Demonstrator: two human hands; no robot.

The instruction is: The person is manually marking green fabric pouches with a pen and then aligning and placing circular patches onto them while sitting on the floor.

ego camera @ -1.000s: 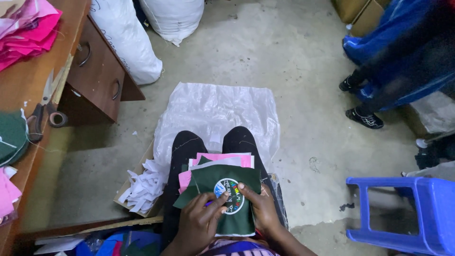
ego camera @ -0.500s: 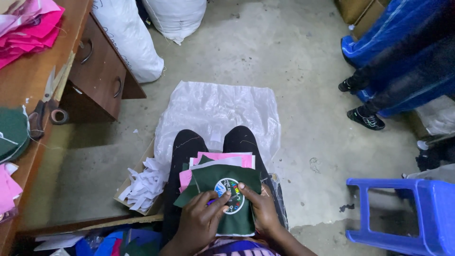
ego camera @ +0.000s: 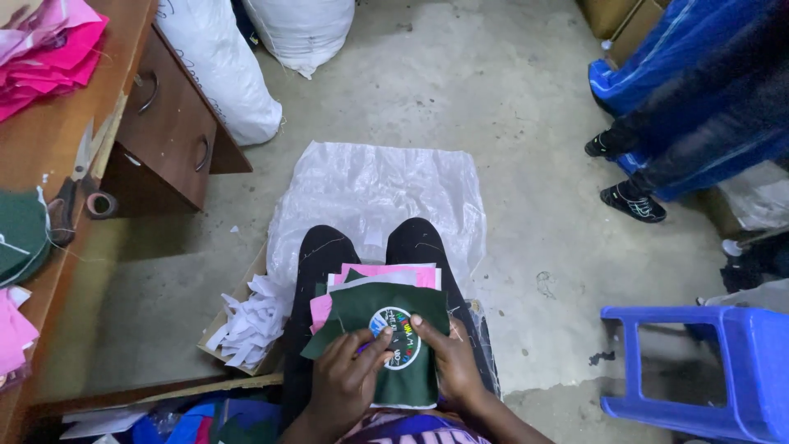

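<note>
The concrete floor (ego camera: 509,123) is grey and rough, with a crinkled white woven sack (ego camera: 370,193) spread flat under the seated person's black-clad legs (ego camera: 320,263). At the left stands a wooden surface (ego camera: 49,173) with two drawers, carrying folded pink cloth (ego camera: 49,41), a green felt round (ego camera: 18,234), scissors (ego camera: 78,168) and a small tape roll (ego camera: 101,205); a blue plastic stool (ego camera: 723,370) sits at the right, and another person's dark shoes (ego camera: 629,201) show beyond it. A shallow cardboard tray of white paper scraps (ego camera: 246,325) lies just beside the left knee. On the lap rests a stack of pink and white fabric pieces (ego camera: 386,274), and on top of it the dark green cloth (ego camera: 370,308) — soft, matte, roughly square — bearing a round embroidered patch (ego camera: 397,337), white with coloured stitching. The left hand (ego camera: 349,382) has thumb and forefinger closed in a pinch at the patch's left edge; the right hand (ego camera: 452,362) lies fairly flat, fingers pressing the patch and cloth from the right, not closed around anything. Judging from this, the work goes best if the flat hand keeps the cloth taut against the stack while the pinching grip works the edge in small moves — felt-like cloth shifts easily over loose layers.
</note>
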